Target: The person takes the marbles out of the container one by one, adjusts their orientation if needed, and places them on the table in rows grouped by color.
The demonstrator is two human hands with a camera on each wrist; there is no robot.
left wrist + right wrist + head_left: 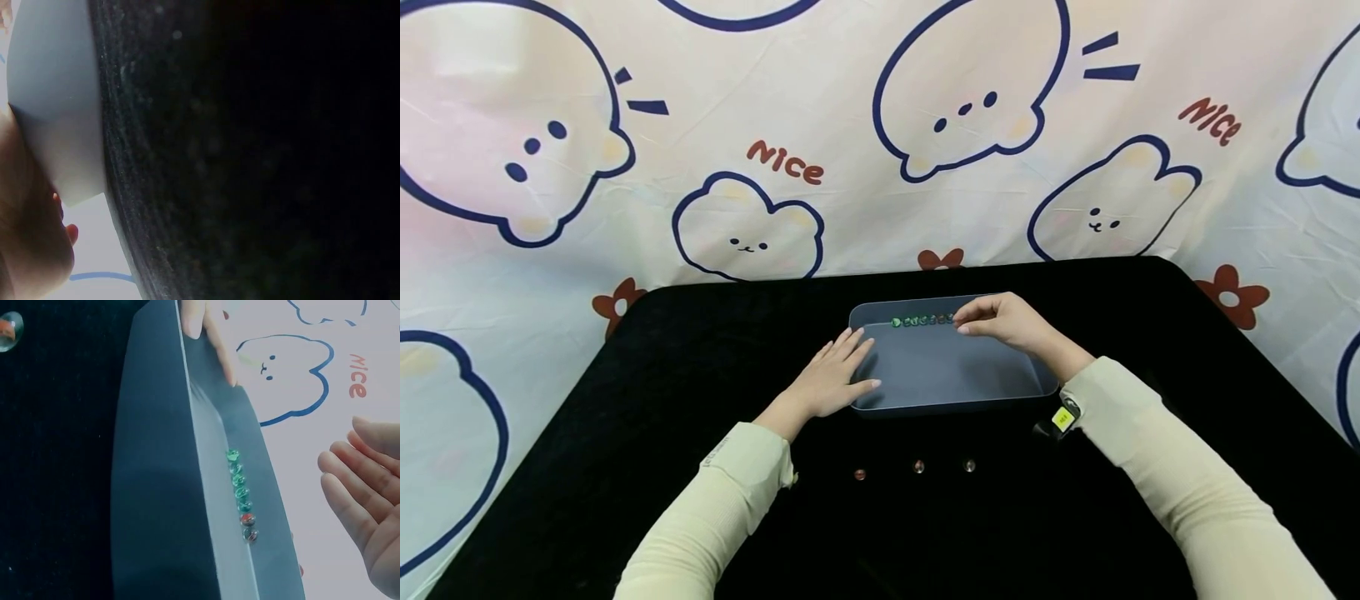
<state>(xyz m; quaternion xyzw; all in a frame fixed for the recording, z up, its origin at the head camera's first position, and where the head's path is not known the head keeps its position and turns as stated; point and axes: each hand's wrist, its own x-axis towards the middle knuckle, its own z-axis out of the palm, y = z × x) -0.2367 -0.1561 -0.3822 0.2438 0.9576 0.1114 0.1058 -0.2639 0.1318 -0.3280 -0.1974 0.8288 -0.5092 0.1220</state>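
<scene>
A row of glass marbles [922,320], green ones at the left and reddish ones toward the right, lies along the back wall of a grey-blue tray [951,367]. At the right end of this row is my right hand [1003,321], its fingertips close to the last marble in the head view. The right wrist view shows that hand [369,481] with loosely bent fingers and nothing between them, above the marbles [240,492]. My left hand [827,375] rests over the tray's left rim, fingers spread and straight.
On the black tabletop in front of the tray lie three more marbles: a reddish one [860,474], a middle one [918,467] and a right one [969,465]. Behind the table hangs a pale curtain [850,100] with cartoon drawings.
</scene>
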